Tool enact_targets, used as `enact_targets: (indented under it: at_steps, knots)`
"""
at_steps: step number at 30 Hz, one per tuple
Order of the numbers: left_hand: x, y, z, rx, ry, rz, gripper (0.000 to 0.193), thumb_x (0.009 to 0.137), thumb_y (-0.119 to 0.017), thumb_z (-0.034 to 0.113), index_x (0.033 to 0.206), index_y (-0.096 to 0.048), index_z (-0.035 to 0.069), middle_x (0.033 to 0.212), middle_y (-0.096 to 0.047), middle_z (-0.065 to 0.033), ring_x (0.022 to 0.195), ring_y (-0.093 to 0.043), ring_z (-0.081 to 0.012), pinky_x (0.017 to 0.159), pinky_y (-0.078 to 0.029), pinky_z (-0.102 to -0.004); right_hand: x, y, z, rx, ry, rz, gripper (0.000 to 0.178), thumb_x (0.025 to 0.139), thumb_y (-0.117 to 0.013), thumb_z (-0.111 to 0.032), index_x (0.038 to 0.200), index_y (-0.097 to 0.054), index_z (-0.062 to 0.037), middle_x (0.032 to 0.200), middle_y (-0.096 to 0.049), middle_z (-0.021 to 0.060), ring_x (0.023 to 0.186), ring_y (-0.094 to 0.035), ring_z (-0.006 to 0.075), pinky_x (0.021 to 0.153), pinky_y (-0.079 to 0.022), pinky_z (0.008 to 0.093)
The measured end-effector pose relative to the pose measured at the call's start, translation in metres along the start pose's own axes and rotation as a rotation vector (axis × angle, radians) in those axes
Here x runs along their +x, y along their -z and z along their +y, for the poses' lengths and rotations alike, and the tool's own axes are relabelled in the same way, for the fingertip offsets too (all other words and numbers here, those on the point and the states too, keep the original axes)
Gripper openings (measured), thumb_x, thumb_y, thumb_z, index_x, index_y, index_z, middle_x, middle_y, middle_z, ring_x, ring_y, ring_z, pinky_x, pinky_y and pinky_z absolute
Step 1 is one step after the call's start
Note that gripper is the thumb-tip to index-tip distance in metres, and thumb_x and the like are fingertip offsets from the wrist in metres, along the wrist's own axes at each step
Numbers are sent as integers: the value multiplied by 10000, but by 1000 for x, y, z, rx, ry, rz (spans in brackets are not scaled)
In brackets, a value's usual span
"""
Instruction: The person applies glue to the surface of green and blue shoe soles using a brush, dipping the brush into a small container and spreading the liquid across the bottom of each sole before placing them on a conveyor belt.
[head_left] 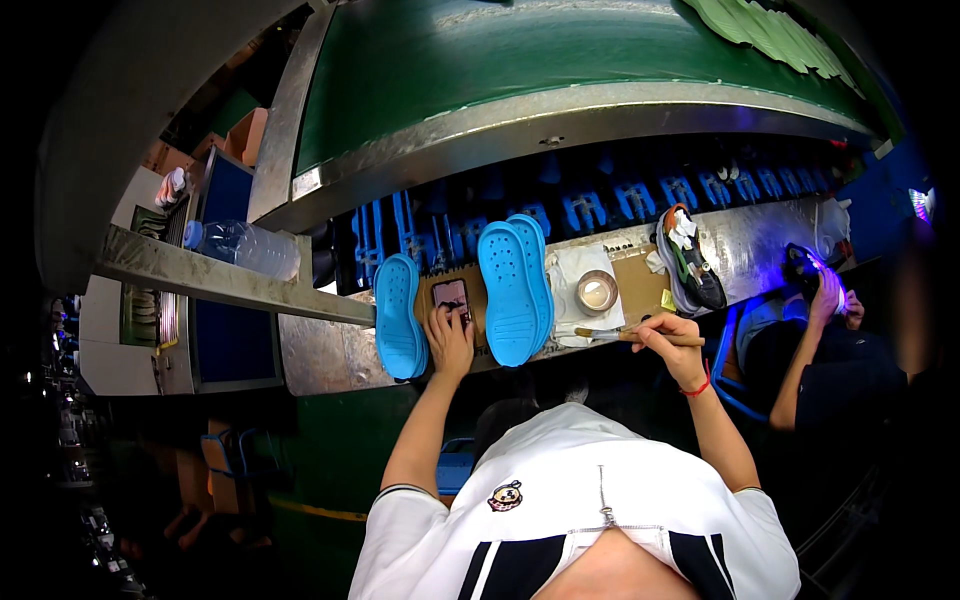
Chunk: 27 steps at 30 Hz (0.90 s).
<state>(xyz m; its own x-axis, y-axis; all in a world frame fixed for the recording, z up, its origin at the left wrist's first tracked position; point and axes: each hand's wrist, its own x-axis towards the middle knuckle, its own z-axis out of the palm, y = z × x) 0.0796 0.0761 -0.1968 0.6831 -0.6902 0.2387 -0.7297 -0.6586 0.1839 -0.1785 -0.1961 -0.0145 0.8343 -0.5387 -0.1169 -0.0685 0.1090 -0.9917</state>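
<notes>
My right hand (670,345) grips a brush with a wooden handle (688,341), its bristles pointing left over the bench. Just beyond the bristles is a round cup of pale liquid (597,291) on a white cloth or paper (570,266). My left hand (450,343) rests with its fingers apart on the lower part of a phone (451,294) that has a lit screen. Blue shoe soles with small holes flank the phone: one stack (398,315) to its left, a larger overlapping pair (512,295) to its right.
A dark sports shoe stuffed with white paper (690,262) stands right of the cup on brown cardboard (634,283). Behind the bench runs a row of blue racks (583,211) under a green conveyor (560,50). A large clear bottle (245,248) lies left; a co-worker (835,350) sits right.
</notes>
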Motion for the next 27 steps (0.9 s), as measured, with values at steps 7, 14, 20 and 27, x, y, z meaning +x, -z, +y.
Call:
enact_targets:
  at_steps: [7,14,20,27]
  knots:
    - [65,50,-33,-72,160,208,491,803,-663,192,1204,-472,-17,1240,-383,-185,1189,-329,-377,1017,-266,-514,-1,6,4,-19,-24,-2,111,868,-612,-63,881,-649,40,795,-674,94,700,-638,125,651,-497,217]
    - [-49,37,-73,5,653,38,1078,548,-852,317,1370,-232,-3,1341,-310,-244,1251,-294,-413,1032,-277,-499,3,5,17,-10,-39,1,102,870,-609,-47,890,-637,48,816,-670,100,705,-640,124,649,-507,216]
    - [-48,53,-86,-243,854,-186,1167,517,-873,271,1403,-158,19,1339,-319,-281,1208,-380,-450,961,-390,-508,16,5,31,-11,-67,20,106,868,-616,-53,891,-633,49,796,-663,89,709,-641,122,651,-512,214]
    - [-42,75,-136,-1279,932,-229,515,820,-682,164,1225,-454,-59,1195,-550,-172,1040,-581,-256,875,-489,-365,38,17,68,-121,-57,150,131,861,-629,-105,884,-641,23,739,-666,56,691,-632,88,615,-485,200]
